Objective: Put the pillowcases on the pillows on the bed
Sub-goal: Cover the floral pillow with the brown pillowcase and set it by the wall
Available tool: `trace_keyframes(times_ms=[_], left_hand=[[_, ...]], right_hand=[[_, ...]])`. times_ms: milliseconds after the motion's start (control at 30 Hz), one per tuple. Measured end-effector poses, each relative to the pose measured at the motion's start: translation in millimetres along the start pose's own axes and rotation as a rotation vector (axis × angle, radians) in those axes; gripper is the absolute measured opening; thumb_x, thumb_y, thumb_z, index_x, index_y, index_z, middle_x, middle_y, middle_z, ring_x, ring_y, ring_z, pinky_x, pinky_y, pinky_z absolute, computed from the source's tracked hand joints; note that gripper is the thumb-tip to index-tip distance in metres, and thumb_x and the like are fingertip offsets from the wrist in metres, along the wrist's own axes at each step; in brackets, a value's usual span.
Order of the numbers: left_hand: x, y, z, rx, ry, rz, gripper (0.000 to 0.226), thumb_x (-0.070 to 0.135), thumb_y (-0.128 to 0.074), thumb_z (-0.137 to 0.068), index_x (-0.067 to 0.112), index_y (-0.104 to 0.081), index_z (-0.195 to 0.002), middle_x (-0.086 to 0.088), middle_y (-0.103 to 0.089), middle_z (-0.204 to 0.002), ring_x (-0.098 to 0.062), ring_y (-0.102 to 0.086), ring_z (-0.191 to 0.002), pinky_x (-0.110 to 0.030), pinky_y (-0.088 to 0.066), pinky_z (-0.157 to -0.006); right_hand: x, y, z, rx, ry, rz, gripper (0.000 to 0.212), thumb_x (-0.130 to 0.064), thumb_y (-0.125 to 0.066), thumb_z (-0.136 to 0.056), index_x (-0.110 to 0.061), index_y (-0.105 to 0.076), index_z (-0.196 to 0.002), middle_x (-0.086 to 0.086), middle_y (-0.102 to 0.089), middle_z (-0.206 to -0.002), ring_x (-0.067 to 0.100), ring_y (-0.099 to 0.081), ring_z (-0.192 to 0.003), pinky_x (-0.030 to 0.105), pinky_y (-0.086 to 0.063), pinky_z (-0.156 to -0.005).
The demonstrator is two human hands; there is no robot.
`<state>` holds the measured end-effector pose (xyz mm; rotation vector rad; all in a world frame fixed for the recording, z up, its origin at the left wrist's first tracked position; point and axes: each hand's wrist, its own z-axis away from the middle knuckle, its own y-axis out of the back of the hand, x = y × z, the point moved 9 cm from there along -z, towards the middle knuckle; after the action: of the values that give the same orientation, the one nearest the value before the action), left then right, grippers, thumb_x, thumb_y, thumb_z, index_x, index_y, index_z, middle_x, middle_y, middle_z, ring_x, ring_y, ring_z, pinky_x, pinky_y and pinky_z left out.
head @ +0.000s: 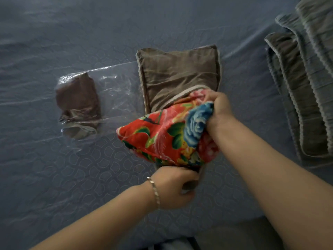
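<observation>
Silver-coloured bracelet was worn at the wrist of the left hand, nearest the camera. Its fingers were curled round the near edge of the brown pillowcase, w/ a fold of brown cloth pinched under the thumb. Just beyond that grip, the floral pillow (red, w/ a big blue flower) was held tilted, its near-left corner raised off the blue quilted bed sheet. The pillow's lower edge was touching the left hand's knuckles.

The right hand was closed on the pillow's far-right corner, cloth bunched in the fist, approx at the pillowcase's pale piped hem. That corner was seen just at the hem; how far in it had gone could not be told. The rest of the pillowcase was laid flat on the sheet beyond, away from the camera.

To the left, well apart from both hands, a second brown pillowcase was left folded inside a clear plastic bag. At far right, a folded grey-brown blanket w/ pale trim was stacked on the bed.
</observation>
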<state>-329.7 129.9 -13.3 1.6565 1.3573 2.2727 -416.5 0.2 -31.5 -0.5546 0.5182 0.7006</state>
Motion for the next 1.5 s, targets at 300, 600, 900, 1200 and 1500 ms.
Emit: trace_keyframes(times_ms=[300,600,900,1200,1500], left_hand=[[-124,-24,72,-0.344,0.173,-0.578,0.021,0.042,-0.048,-0.050,0.029,-0.062,-0.058,0.016,-0.061,-0.060,-0.011,-0.066,-0.067,-0.030,-0.048,-0.087],[-135,-16,90,-0.408,0.019,-0.339,0.011,0.031,-0.050,-0.073,0.030,-0.047,-0.083,0.011,-0.058,-0.076,-0.011,-0.058,-0.074,-0.023,-0.044,-0.070],[-172,36,94,-0.175,0.188,-0.590,0.027,0.042,-0.045,-0.074,0.027,-0.066,-0.068,0.013,-0.068,-0.082,-0.017,-0.057,-0.100,-0.042,-0.029,-0.094],[-120,39,94,-0.047,-0.129,-0.519,0.019,0.031,-0.045,-0.074,0.022,-0.057,-0.063,0.012,-0.060,-0.066,-0.014,-0.043,-0.089,-0.030,-0.032,-0.084],[-125,28,96,-0.018,-0.043,-0.496,0.036,0.039,-0.038,-0.091,0.020,-0.062,-0.072,0.007,-0.061,-0.065,-0.016,-0.062,-0.069,-0.027,-0.038,-0.080]], right_hand=[[53,103,-1,0.290,0.383,1.373,0.055,-0.020,-0.065,-0.077,-0.006,-0.045,-0.126,0.019,-0.035,-0.130,0.034,-0.040,-0.114,0.038,-0.035,-0.099],[177,-38,-1,-0.645,0.690,2.091,0.075,-0.038,-0.065,-0.078,-0.040,-0.025,-0.142,0.004,-0.042,-0.135,0.024,-0.038,-0.127,0.040,-0.025,-0.103],[179,-8,23,-0.980,0.477,2.130,0.044,-0.024,-0.055,-0.085,-0.043,-0.053,-0.125,-0.007,-0.058,-0.124,0.020,-0.053,-0.116,0.030,-0.043,-0.092],[224,-72,10,-0.648,0.558,2.201,0.028,-0.029,-0.044,-0.093,-0.031,-0.058,-0.118,0.003,-0.053,-0.122,0.026,-0.050,-0.117,0.035,-0.038,-0.091],[207,-17,86,-0.646,1.072,1.836,0.038,-0.022,-0.054,-0.056,-0.010,-0.069,-0.088,0.006,-0.063,-0.099,0.025,-0.045,-0.100,0.041,-0.046,-0.089]])
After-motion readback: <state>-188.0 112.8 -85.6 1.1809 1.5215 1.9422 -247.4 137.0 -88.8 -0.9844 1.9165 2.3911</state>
